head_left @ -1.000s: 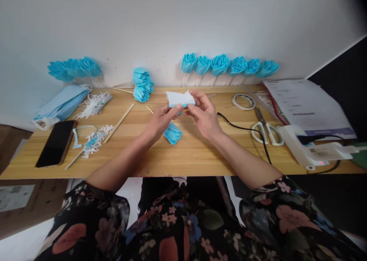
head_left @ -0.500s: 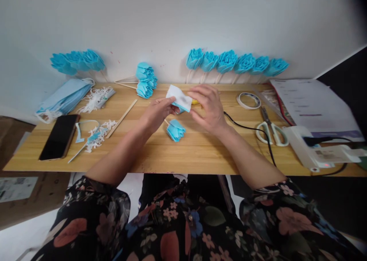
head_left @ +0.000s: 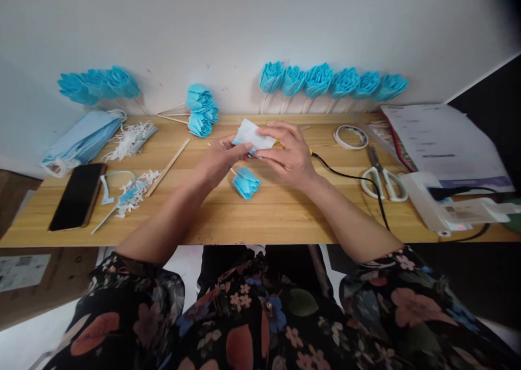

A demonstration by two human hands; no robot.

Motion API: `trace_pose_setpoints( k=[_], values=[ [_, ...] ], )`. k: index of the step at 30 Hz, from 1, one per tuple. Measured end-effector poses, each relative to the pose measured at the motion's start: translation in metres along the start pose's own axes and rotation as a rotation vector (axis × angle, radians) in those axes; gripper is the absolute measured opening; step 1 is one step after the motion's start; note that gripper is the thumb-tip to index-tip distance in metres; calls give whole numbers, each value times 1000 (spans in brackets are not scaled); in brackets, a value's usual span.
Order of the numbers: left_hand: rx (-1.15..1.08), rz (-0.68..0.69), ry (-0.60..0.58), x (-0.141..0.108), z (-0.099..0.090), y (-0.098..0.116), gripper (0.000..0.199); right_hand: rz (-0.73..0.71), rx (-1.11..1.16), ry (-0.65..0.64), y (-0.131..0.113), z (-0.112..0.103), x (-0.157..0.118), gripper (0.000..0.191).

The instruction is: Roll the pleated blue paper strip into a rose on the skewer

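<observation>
A small piece of white-and-blue mask fabric [head_left: 249, 133] is held up between both hands above the table. My left hand [head_left: 226, 155] pinches its lower left edge, thumb on top. My right hand [head_left: 290, 152] grips its right side, fingers on the white face and thumb near the lower corner. Just below them a blue fabric flower [head_left: 246, 183] on a stick lies on the wood. Behind my right hand a yellow-tipped tool with a black cord [head_left: 337, 168] is mostly hidden.
Blue flowers on sticks [head_left: 319, 81] lean on the wall. At left lie face masks [head_left: 83, 136], a phone [head_left: 77, 196], wooden sticks [head_left: 169, 166] and white scraps [head_left: 138, 191]. At right are tape [head_left: 350, 137], scissors [head_left: 382, 177], a power strip [head_left: 427, 204] and papers [head_left: 443, 147].
My right hand has closed onto the right side of the fabric piece, which its fingers were only beside before. The view has shifted slightly.
</observation>
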State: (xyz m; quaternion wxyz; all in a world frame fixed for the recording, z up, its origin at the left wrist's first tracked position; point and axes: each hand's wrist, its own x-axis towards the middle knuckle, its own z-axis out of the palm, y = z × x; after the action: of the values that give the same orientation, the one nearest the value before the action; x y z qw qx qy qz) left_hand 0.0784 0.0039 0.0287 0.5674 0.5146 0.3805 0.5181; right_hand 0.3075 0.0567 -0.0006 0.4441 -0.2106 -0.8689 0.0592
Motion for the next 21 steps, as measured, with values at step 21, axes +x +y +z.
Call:
trace_pose_setpoints(
  k=[21],
  values=[
    [280, 118, 39, 0, 0, 3, 23, -2, 74, -4, -6, 3, 2, 17]
  ],
)
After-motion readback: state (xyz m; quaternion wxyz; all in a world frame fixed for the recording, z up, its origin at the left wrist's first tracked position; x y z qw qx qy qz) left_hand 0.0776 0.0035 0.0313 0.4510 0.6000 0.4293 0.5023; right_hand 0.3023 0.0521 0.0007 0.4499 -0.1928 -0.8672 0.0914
